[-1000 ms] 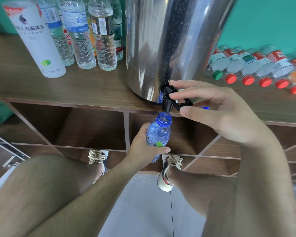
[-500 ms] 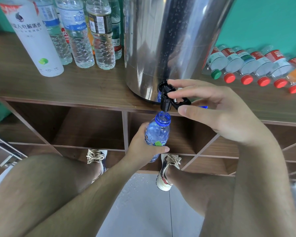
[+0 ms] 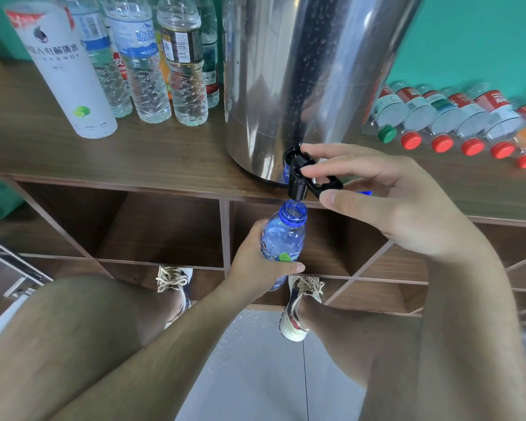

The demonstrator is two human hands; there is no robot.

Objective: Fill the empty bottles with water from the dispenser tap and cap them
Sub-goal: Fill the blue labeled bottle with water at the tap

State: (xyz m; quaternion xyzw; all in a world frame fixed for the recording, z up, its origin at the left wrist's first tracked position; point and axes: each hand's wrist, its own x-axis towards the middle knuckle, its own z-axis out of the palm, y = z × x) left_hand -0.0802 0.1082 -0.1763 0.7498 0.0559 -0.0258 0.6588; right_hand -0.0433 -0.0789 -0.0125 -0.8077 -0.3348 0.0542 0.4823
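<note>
Directly below the right hand (image 3: 401,208), the black tap (image 3: 296,185) of the steel dispenser (image 3: 301,71) sits in the same position as a second ago, and no significant change is recorded. The right hand keeps the tap lever (image 3: 327,183) pinched, forefinger on top and thumb underneath, the remaining fingers extended. The left hand (image 3: 252,265) remains wrapped around the blue bottle (image 3: 284,235), thumb across its front, holding it under the spout as before. Only the camera view has shifted slightly. The blue bottle stands upright and uncapped above the left hand's grip, its open mouth just beneath the tap outlet and not touching it. Its body is translucent blue with a printed label and a green mark just above the thumb; the lower part is hidden by the fingers. The fill level cannot be determined. Beyond the left hand, on the wooden shelf top (image 3: 164,156), stand a tall white can (image 3: 64,71) and several upright clear bottles (image 3: 152,65). Beyond the right hand, a row of capped bottles (image 3: 456,117) lies on its side, most with red caps, one with green.
</note>
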